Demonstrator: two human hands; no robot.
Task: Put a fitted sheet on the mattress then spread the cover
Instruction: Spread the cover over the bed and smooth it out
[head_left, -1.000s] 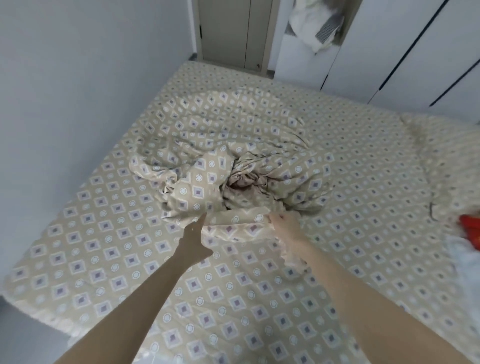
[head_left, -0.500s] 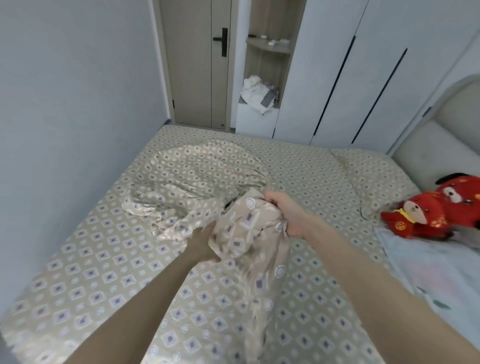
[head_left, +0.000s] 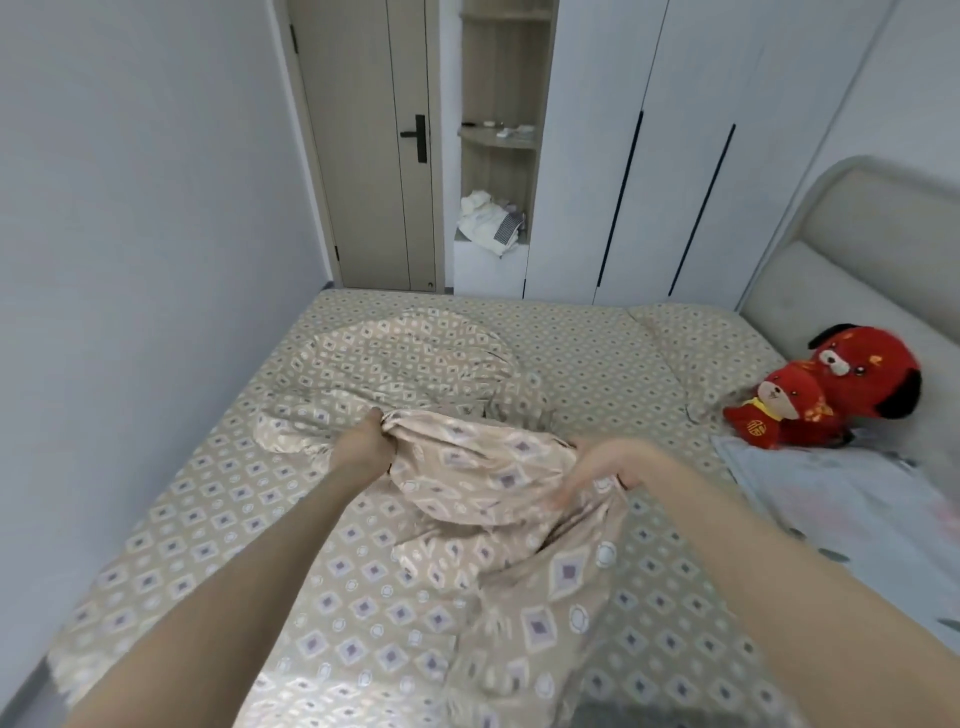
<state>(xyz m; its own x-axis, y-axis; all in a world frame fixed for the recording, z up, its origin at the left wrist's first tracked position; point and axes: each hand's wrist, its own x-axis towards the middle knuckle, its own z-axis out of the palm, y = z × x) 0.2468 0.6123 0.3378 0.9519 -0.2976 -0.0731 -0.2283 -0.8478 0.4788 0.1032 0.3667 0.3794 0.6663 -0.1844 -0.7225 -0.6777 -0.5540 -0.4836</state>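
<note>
Head view: left hand (head_left: 363, 448) is pinching the bunched cover (head_left: 467, 467); right hand (head_left: 609, 467) is lying with fingers spread, so one-sided pulling is risking a twist.

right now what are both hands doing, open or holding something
Left hand: grips a bunched fold of the cover.
Right hand: on the cover, blurred; grip cannot be told.

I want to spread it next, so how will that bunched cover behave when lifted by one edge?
Probably floppy: the cover folds and sags where the left hand grips it. Likely light, since one handful holds a fold up. Its sheen hints it may slide over the sheet rather than catch.
</note>
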